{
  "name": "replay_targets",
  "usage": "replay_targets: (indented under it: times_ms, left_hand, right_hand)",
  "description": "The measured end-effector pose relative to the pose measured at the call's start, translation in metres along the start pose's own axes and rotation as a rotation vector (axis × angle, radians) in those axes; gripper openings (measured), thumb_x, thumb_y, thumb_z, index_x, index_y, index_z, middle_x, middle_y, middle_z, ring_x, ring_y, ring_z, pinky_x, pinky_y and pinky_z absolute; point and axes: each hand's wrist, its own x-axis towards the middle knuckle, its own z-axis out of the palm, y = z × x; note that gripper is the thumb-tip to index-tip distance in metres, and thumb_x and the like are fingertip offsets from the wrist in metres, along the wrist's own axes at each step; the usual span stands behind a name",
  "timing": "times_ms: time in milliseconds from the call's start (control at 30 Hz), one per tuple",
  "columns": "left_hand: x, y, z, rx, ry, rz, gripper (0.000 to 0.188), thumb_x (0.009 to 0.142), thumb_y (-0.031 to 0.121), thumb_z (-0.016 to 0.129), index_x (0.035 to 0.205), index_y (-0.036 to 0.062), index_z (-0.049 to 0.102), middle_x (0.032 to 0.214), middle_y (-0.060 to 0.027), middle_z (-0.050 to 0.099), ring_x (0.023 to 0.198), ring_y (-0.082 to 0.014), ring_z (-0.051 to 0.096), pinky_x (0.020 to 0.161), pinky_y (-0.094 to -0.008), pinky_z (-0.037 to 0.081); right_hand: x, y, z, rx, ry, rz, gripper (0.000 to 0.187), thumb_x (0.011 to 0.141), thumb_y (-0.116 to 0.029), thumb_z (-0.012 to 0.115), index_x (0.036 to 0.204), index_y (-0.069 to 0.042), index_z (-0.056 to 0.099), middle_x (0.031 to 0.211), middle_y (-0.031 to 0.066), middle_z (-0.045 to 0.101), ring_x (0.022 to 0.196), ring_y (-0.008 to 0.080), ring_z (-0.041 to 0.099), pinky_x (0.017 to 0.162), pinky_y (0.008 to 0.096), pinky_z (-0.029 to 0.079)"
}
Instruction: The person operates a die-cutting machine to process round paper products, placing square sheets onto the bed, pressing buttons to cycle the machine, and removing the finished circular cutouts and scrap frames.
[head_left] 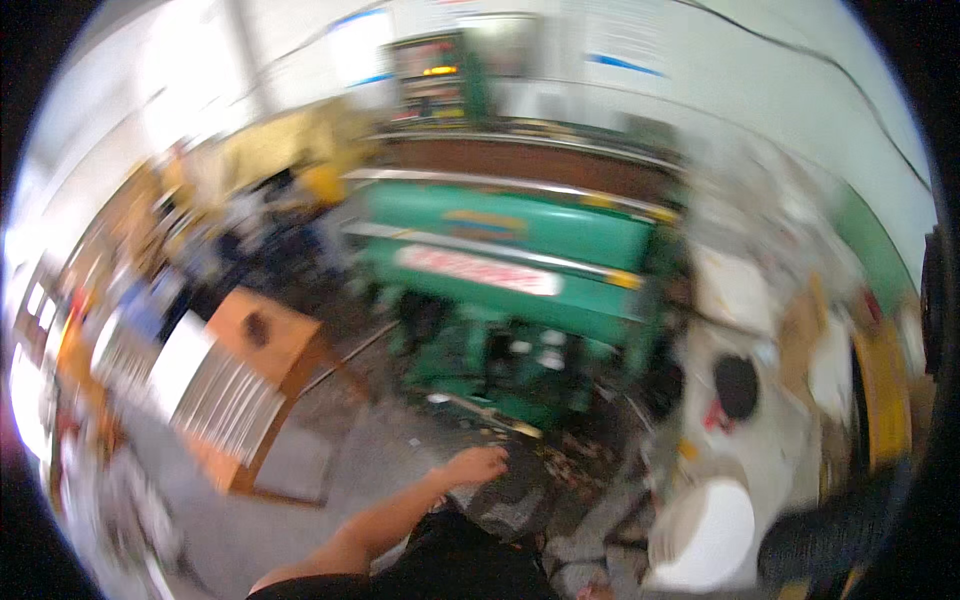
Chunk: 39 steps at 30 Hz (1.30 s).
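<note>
My left hand [478,466] hangs in front of my body at the lower middle, its arm reaching in from the lower left. Its fingers look loosely curled in, and nothing shows in them. Only a sliver of my right hand [595,592] appears at the lower edge; its fingers are hidden. Beyond the left hand stands a large green machine [505,265] with a long roller-like front and metal bars across it. Neither hand touches it. Motion blurs the whole picture.
To the left, a wooden table [265,335] carries a stack of white sheets or boards [215,390]. A round white-topped container [710,535] stands at the lower right, near a black chair-like back [840,535]. A control cabinet [430,80] rises behind the machine. Scraps litter the floor.
</note>
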Motion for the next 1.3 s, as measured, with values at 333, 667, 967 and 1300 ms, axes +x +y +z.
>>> replay_targets:
  times_ms: [333, 667, 967, 1300]
  left_hand:
    - [-0.433, -0.3, -0.207, -0.041, 1.887, -1.036, 0.026, 0.087, 0.023, 0.067, 0.103, 0.0026, 0.062, 0.099, -0.0165, 0.067, 0.096, -0.033, 0.063, 0.08, -0.0447, 0.048]
    - [-0.541, -0.323, -0.256, 0.388, 1.457, -1.005, 0.033, 0.081, 0.028, 0.076, 0.106, 0.0068, 0.07, 0.139, -0.0124, 0.051, 0.131, -0.0328, 0.043, 0.108, -0.0426, 0.037]
    - [-0.56, -0.282, -0.18, -0.976, 1.94, -0.025, 0.061, 0.099, 0.048, 0.047, 0.139, 0.0029, 0.04, 0.142, -0.0149, 0.044, 0.127, -0.0294, 0.048, 0.102, -0.0414, 0.041]
    - [-0.497, -0.227, -0.273, -1.087, 1.826, -0.336, 0.042, 0.092, 0.027, 0.059, 0.123, -0.0009, 0.051, 0.113, -0.0149, 0.06, 0.097, -0.0223, 0.063, 0.078, -0.0343, 0.054]
  right_hand:
    - [-0.044, -0.11, 0.188, -0.547, -0.388, -0.123, 0.033, 0.093, -0.028, 0.061, 0.117, -0.005, 0.059, 0.097, 0.0124, 0.065, 0.09, 0.0257, 0.063, 0.075, 0.0392, 0.053]
    - [-0.039, -0.123, 0.309, -0.903, -0.599, -0.144, 0.04, 0.097, -0.028, 0.057, 0.133, -0.012, 0.052, 0.11, 0.0133, 0.064, 0.099, 0.0289, 0.064, 0.077, 0.0395, 0.053]
    - [-0.014, -0.123, 0.305, -1.007, -0.526, -0.1, 0.028, 0.095, -0.029, 0.058, 0.112, -0.007, 0.06, 0.094, 0.0107, 0.063, 0.083, 0.0242, 0.062, 0.07, 0.0392, 0.051]
    - [-0.166, -0.236, 0.405, -1.116, -0.38, -0.614, 0.039, 0.099, -0.037, 0.052, 0.121, -0.007, 0.064, 0.113, 0.0123, 0.067, 0.107, 0.0272, 0.063, 0.091, 0.0373, 0.048]
